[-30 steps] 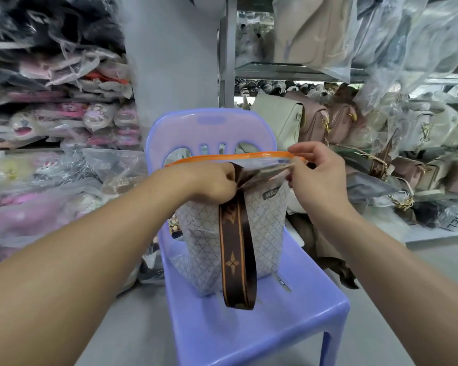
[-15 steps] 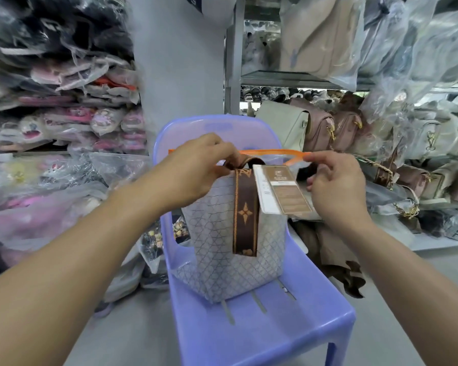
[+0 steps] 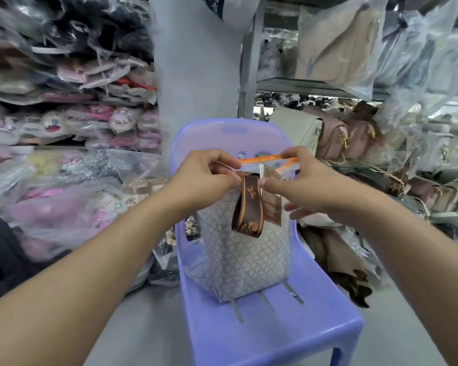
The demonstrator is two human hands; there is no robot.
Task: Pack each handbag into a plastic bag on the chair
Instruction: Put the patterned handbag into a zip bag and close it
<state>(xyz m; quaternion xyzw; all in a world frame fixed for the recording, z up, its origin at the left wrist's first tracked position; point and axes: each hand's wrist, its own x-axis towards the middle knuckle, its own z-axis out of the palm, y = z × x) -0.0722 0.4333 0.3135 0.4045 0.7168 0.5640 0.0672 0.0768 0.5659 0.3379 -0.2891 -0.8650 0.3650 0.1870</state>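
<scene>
Handbag (image 3: 245, 257) stands upright in the plastic bag (image 3: 288, 233) on the chair (image 3: 275, 339). My left hand (image 3: 204, 175) pinches the plastic bag's left end, my right hand (image 3: 302, 186) the orange zip (image 3: 265, 157) at the right. The zip runs left-right between them, with the strap (image 3: 247, 207) hanging over the near side.

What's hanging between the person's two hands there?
The head view shows a brown patterned strap and a brown paper tag hanging between the left hand and right hand, with the orange zip strip of the plastic bag stretched just above.
</scene>
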